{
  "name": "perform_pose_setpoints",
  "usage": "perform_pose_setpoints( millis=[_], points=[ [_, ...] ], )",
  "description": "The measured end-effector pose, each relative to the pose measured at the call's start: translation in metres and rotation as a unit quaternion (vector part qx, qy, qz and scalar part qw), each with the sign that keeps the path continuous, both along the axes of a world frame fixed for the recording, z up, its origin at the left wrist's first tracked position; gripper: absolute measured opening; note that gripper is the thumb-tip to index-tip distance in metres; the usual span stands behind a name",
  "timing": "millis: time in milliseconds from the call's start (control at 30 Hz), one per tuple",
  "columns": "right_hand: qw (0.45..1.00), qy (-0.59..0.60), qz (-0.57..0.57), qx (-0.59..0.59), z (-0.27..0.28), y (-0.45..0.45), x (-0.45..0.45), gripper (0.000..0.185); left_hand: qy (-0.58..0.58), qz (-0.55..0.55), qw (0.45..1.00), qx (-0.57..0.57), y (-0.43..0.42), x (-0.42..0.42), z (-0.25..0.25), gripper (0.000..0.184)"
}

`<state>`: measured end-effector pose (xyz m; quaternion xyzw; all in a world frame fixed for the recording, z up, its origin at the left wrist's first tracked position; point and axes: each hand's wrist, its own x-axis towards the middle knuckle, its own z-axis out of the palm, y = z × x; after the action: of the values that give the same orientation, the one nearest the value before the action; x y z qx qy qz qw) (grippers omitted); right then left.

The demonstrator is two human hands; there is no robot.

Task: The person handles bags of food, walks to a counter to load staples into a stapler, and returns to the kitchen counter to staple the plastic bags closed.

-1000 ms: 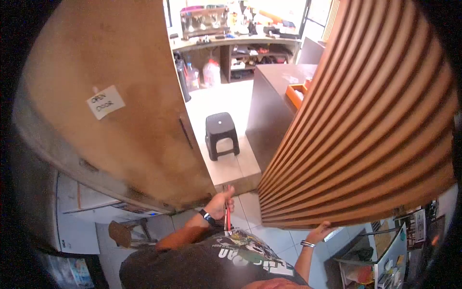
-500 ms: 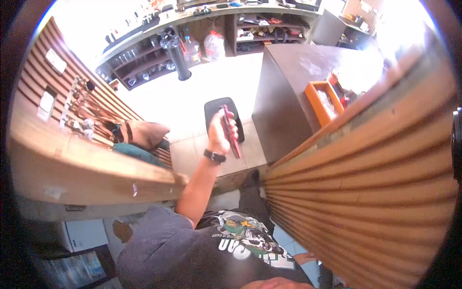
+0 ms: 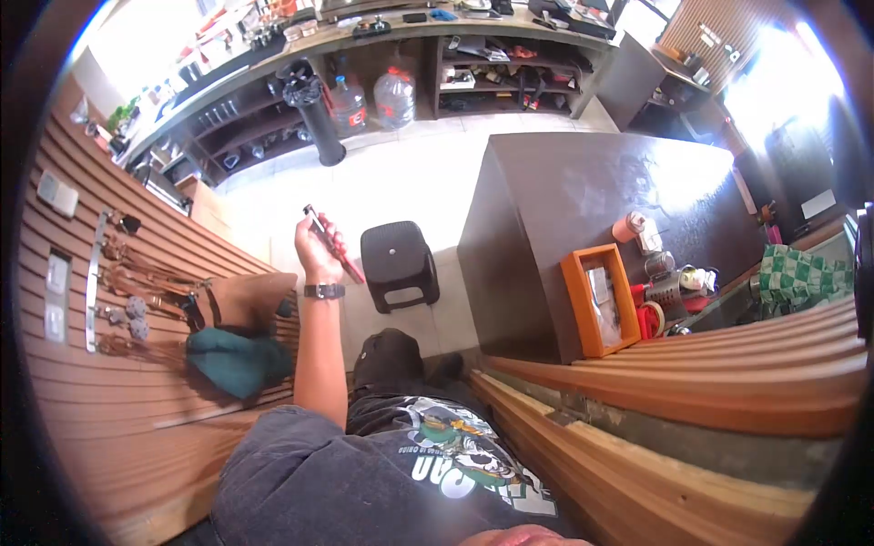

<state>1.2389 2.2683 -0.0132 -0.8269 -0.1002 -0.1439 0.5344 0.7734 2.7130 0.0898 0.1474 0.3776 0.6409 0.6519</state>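
Observation:
My left hand (image 3: 318, 253) is stretched forward, a dark watch on its wrist. It is closed around a slim phone in a red case (image 3: 350, 267), seen nearly edge-on, so its screen cannot be made out. Just right of the hand and lower down, a black plastic stool (image 3: 397, 257) stands on the tiled floor. My right hand is out of view.
Aprons and a green cloth (image 3: 238, 362) hang from the slatted wall on the left. A dark counter (image 3: 546, 191) on the right bears an orange wooden box (image 3: 579, 300) and metal cups. Water jugs (image 3: 394, 98) and a black bin (image 3: 315, 123) stand ahead.
I have moved forward past the wooden partition edges, and the stool and counter look closer. My left hand, still holding the phone, has shifted left in view. My right hand has left the view.

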Motion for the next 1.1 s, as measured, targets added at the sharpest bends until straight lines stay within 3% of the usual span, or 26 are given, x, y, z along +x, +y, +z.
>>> perform_pose_setpoints(
  millis=[167,367,533,600,667,767,933,1100],
  points=[
    [0.999,-0.002,0.044,-0.005,0.012,0.079,0.019,0.05,0.041,-0.055,0.996,-0.057,0.018,-0.018,-0.022,0.024],
    [0.993,0.014,0.113,-0.038,0.003,0.192,-0.011,0.049,0.072,-0.036,0.992,-0.099,0.055,-0.042,-0.034,0.025],
    [0.976,0.048,0.181,-0.111,-0.034,0.297,-0.096,0.048,0.095,-0.021,0.989,-0.11,0.124,-0.104,-0.047,0.026],
    [0.969,0.069,0.198,-0.132,-0.054,0.345,-0.138,0.047,0.078,-0.015,0.992,-0.103,0.147,-0.128,-0.073,0.024],
    [0.958,0.102,0.214,-0.162,-0.075,0.382,-0.187,0.047,0.037,-0.023,0.989,-0.139,0.167,-0.16,-0.092,0.022],
    [0.939,0.137,0.239,-0.207,-0.088,0.452,-0.24,0.046,0.072,-0.038,0.977,-0.197,0.179,-0.216,-0.105,0.024],
    [0.896,0.163,0.304,-0.278,-0.065,0.542,-0.285,0.045,0.096,-0.04,0.964,-0.244,0.222,-0.289,-0.051,0.029],
    [0.862,0.156,0.368,-0.312,-0.039,0.58,-0.306,0.044,0.111,-0.026,0.976,-0.187,0.276,-0.317,-0.007,0.034]
  ],
)
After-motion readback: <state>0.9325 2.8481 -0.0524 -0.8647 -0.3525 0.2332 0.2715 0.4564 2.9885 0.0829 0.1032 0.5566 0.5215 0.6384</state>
